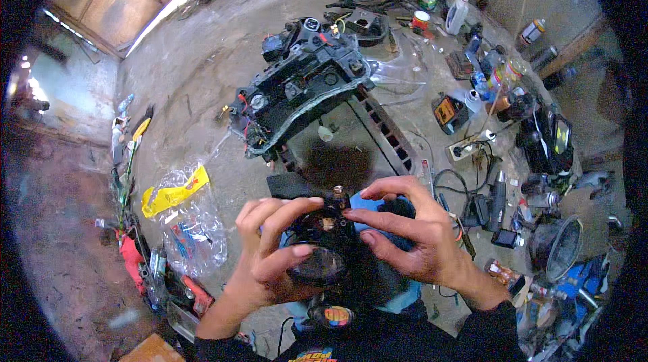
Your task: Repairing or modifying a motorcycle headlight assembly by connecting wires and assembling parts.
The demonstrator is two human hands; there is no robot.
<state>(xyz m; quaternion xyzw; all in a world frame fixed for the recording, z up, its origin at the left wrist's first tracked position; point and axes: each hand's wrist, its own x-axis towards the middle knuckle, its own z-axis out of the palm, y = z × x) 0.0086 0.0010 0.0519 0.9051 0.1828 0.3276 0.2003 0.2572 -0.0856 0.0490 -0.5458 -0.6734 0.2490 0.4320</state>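
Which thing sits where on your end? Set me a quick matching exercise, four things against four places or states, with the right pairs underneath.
Things
1. round dark part
2. large black housing
3. clear plastic wrapping
4. black bottle

Places or states
A. at the person's right, with an orange label
B. in the left hand, with the right hand close by
C. straight ahead, beyond both hands
D. on the floor at the person's left, beside a yellow piece

Right pairs: 1-B, 2-C, 3-D, 4-A

Black top (pixel 418 336), long black sleeves (pixel 496 333); hands (pixel 432 240) bare.
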